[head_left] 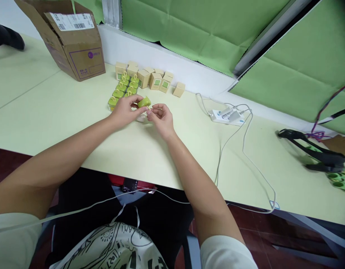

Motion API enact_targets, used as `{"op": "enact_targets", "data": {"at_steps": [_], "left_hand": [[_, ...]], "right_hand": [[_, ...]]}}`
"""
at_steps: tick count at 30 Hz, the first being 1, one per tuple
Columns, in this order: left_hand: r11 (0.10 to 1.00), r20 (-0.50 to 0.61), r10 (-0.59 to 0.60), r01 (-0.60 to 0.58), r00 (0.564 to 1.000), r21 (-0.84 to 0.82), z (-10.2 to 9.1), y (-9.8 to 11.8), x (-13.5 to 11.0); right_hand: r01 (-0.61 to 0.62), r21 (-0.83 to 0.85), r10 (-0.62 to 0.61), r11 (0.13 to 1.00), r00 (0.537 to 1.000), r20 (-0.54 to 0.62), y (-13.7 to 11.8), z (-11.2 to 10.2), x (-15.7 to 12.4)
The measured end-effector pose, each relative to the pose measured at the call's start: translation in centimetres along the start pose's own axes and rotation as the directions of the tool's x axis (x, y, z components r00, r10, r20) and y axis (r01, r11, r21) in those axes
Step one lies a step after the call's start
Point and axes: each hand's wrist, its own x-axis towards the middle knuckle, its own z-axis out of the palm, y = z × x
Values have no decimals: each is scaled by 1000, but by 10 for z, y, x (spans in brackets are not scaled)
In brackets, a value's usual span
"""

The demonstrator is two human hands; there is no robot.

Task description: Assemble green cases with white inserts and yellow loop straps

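My left hand [125,111] is closed on a green lid [145,101], gripping it between thumb and fingers above the table. Touching the lid's near side, my right hand [163,118] pinches a small pale yellow strap [149,108], partly hidden by the fingertips. Below the hands a small clear piece [141,118] shows, its shape mostly covered. Just past my left hand stand two rows of small clear containers with green lids [118,93] and yellow loops on top.
Several small cardboard boxes [155,81] line the wall behind the containers. A large open carton [84,59] stands at the back left. To the right lie a power strip [227,116] with white cables and a black stand [315,149]. A phone [130,185] rests below the table edge.
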Motion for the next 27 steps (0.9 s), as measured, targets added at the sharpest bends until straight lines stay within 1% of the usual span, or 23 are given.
{"op": "enact_targets", "data": {"at_steps": [2,4,9,12,19,22,27], "left_hand": [[998,-45,-20,17,999,-60,1,-2,2],[995,-50,-34,30,998,-91,1,-4,3],[997,47,-43,46,998,-65,-1,-2,0],[995,65,-53,58,996,-83,0,1,-1],[982,33,-89,94,995,-166,4,2,0],[963,57,-134,143,989,-229,5,3,-1],[895,138,-214,251,967,-369,6,3,-3]], "right_hand": [[-9,-7,9,1000,1000,7,0,0,0],[-19,-2,19,1000,1000,2,-2,1,-1],[-48,17,49,999,998,-45,-6,-1,-3],[-59,24,60,998,997,-40,-6,-1,-3],[17,-29,-19,999,996,-91,-8,3,-6],[27,-17,-28,999,994,-102,-10,3,-8],[15,6,-15,1000,993,-120,-11,2,-9]]}}
